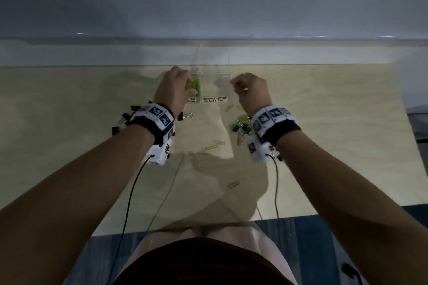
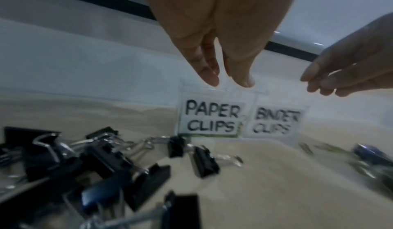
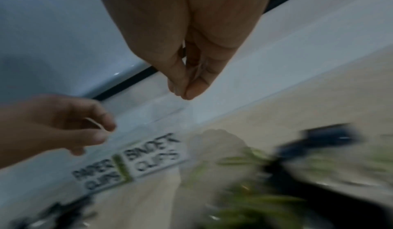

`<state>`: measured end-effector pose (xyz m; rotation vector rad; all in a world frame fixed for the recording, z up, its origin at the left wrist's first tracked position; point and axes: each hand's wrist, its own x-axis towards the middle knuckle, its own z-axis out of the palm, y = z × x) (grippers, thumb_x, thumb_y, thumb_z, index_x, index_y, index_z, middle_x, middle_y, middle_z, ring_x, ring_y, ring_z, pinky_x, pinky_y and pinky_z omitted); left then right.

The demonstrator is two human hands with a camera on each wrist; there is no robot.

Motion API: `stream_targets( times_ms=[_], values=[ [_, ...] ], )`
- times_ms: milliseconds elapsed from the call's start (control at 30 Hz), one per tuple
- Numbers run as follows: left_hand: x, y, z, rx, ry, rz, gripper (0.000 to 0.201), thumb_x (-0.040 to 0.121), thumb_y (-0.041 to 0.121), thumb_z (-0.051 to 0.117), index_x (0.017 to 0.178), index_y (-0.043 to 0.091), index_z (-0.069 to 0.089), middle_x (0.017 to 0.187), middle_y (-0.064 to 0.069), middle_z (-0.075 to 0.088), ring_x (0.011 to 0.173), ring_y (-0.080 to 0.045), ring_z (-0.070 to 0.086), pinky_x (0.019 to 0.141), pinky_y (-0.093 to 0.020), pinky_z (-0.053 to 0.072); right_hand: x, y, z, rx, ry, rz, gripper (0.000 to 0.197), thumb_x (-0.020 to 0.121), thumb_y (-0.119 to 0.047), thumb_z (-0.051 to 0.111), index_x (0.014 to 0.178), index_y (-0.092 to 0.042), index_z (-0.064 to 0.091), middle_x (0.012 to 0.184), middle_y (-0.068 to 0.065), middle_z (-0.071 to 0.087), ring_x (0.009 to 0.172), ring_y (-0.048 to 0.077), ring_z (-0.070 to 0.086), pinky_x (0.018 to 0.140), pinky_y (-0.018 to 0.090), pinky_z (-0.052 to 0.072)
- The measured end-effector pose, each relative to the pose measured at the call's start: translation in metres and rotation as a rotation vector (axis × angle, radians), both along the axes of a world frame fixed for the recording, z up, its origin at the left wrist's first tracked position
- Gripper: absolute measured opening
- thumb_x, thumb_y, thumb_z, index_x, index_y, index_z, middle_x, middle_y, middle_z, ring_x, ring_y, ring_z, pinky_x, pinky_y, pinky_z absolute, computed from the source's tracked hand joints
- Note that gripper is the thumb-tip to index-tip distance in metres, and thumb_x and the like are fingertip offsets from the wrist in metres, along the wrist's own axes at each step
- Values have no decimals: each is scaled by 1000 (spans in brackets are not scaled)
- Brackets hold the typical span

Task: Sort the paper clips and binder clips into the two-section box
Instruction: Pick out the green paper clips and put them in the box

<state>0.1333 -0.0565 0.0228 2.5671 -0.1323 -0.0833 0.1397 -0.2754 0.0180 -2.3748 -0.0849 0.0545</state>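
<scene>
Hovering over the clear two-section box (image 1: 209, 76), both hands are at the drop-off stage of the sort. The left hand (image 1: 174, 87) hangs above the section labelled "PAPER CLIPS" (image 2: 211, 119), where a heap of green paper clips (image 1: 193, 87) already lies. In the left wrist view its fingers (image 2: 209, 74) point down, straight and slightly parted, with nothing between them, so I judge it has nothing left to drop. The right hand (image 1: 251, 91) is beside the "BINDER CLIPS" label (image 1: 215, 99) side of the box, fingers bunched with the tips (image 3: 183, 89) pressed together. The right wrist view is too blurred to show whether anything small is pinched there; I cannot tell.

Plenty is unsorted. A pile of black binder clips (image 2: 85, 162) sits on the table (image 1: 324, 122) near the left wrist, one binder clip (image 1: 185, 116) lies just in front of the box, and a mixed cluster of green clips and dark binder clips (image 1: 242, 125) lies near the right wrist. Loose paper clips (image 1: 234, 183) are scattered closer to the person.

The binder section looks empty or nearly so, though glare makes that uncertain. The next move, as I read it, calls for each hand to reach back to the nearest pile, pick one kind only, and check the label before letting go.
</scene>
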Motion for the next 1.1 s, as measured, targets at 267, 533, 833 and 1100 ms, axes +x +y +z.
stream_targets(
  times_ms=[267,533,833,1100],
  values=[
    [-54,-89,-21,-14,202,-431,26,89,16,57,114,8,59,116,-7,53,108,-22,48,92,-32,40,-77,-84,-21,-237,72,-17,25,76,10,57,85,-8,73,85,13,66,75,30,63,68,30,49],
    [-60,-110,-42,9,201,-406,23,84,10,63,108,7,61,106,-10,56,100,-28,53,85,-37,44,-92,-45,-29,-202,24,125,18,74,-8,67,91,-5,72,84,12,63,79,30,60,66,36,55],
    [-66,-55,-34,-178,101,-220,15,84,6,58,99,10,57,100,1,52,83,-12,55,72,-18,47,-106,-59,-30,17,-36,-123,9,76,-7,63,85,-8,65,84,5,61,72,18,57,63,28,50],
    [-72,-28,-36,154,-21,-221,20,83,11,54,101,13,62,104,-5,58,103,-27,47,90,-45,42,-95,-108,-32,-312,-27,-225,11,78,-14,65,88,-11,67,89,8,61,81,27,55,69,46,50]
  ],
)
